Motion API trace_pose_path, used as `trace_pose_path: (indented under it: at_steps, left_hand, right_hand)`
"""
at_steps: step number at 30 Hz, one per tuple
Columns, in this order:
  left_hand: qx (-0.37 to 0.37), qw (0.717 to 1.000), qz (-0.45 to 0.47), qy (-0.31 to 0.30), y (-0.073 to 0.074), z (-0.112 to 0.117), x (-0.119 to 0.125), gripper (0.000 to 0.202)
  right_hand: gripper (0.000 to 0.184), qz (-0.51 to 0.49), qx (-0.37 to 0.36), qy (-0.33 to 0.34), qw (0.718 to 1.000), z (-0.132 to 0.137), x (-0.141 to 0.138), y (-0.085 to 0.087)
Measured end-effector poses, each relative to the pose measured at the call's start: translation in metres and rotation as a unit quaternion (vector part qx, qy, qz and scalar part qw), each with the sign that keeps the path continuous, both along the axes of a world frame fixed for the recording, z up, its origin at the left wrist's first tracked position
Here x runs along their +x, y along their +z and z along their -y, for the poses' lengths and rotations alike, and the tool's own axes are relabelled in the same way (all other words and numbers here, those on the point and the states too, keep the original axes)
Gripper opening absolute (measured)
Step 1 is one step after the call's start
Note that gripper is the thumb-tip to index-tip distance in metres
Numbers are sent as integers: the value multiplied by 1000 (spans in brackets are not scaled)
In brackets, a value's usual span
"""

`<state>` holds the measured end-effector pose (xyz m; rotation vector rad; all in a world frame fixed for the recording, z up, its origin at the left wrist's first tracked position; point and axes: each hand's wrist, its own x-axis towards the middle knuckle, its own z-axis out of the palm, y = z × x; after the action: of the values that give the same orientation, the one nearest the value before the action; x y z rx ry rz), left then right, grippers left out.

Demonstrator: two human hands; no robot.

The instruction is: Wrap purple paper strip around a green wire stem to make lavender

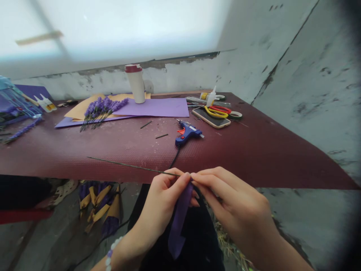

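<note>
My left hand and my right hand meet below the near edge of the dark red table. Both pinch the end of a thin dark wire stem that runs out to the left over the table edge. A purple strip hangs from the pinch point down between my hands. My left wrist wears a bead bracelet.
On the table lie a blue glue gun, purple paper sheets, a bunch of purple flower stems, a white cup with a red lid, a phone, yellow and red scissors, tape and glue bottles. Purple and yellow pieces lie on the floor.
</note>
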<state>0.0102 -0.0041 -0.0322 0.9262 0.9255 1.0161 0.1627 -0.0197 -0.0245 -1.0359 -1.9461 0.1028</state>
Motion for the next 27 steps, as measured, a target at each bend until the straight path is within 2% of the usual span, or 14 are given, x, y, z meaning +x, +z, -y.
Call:
trace_pose_path:
  at_steps: [3, 6, 8, 11, 16, 22, 27]
  left_hand:
    - [21, 1000, -8, 14, 0, 0, -2, 24]
    - [36, 999, -21, 17, 1, 1, -2, 24]
    - [41, 999, -24, 13, 2, 2, -3, 24]
    - [52, 998, -37, 11, 6, 4, -3, 24]
    - [96, 990, -97, 19, 12, 6, -4, 20]
    - [140, 977, -162, 10, 12, 4, -6, 26]
    - [152, 974, -166, -7, 11, 6, -8, 32]
  right_hand:
    - [14, -84, -105, -5, 991, -2, 2, 3]
    - [23, -156, -205, -8, 966, -3, 3, 5]
    - [24, -176, -238, 2, 955, -4, 4, 6]
    - [19, -182, -245, 14, 952, -5, 3, 8]
    - [7, -177, -216, 23, 960, -7, 3, 11]
    - [10, -159, -201, -9, 967, -6, 1, 10]
    - [10, -168, -206, -30, 964, -7, -1, 12]
